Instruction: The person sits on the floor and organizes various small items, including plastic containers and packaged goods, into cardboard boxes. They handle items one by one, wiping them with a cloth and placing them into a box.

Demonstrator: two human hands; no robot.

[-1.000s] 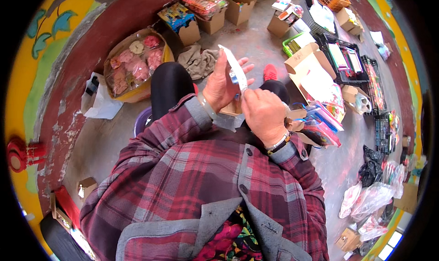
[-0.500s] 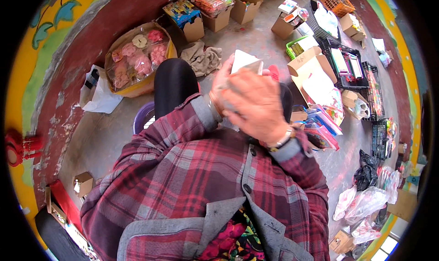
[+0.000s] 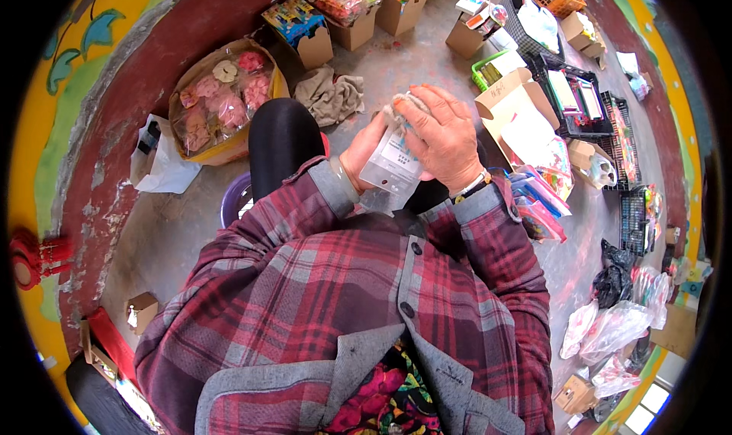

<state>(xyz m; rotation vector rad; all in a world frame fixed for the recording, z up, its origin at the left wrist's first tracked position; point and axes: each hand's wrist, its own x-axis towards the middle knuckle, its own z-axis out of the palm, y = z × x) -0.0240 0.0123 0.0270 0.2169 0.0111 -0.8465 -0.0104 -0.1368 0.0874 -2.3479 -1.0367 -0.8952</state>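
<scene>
A small clear plastic packet (image 3: 390, 174) with a white printed label is held before my lap by my left hand (image 3: 360, 154), whose fingers are closed around its left side. A small dark spot shows low on the packet. My right hand (image 3: 448, 139) bends over the upper right of the packet, with a crumpled greyish cloth (image 3: 412, 104) pinched under its fingers. The cloth lies against the packet's top edge. My right fingertips and part of the packet's upper end are hidden by the hand and cloth.
On the left stands a large box (image 3: 265, 147) of bagged pink flowers, beside a beige rag (image 3: 329, 98). Cartons of packets (image 3: 313, 50) line the back. At right are an open cardboard box (image 3: 499, 92), black crates (image 3: 568, 103), colourful packs (image 3: 537, 195) and plastic bags (image 3: 614, 336).
My right hand has moved up and to the right, uncovering the packet's label. The packet now hangs lower between my hands, and the cloth shows at its top.
</scene>
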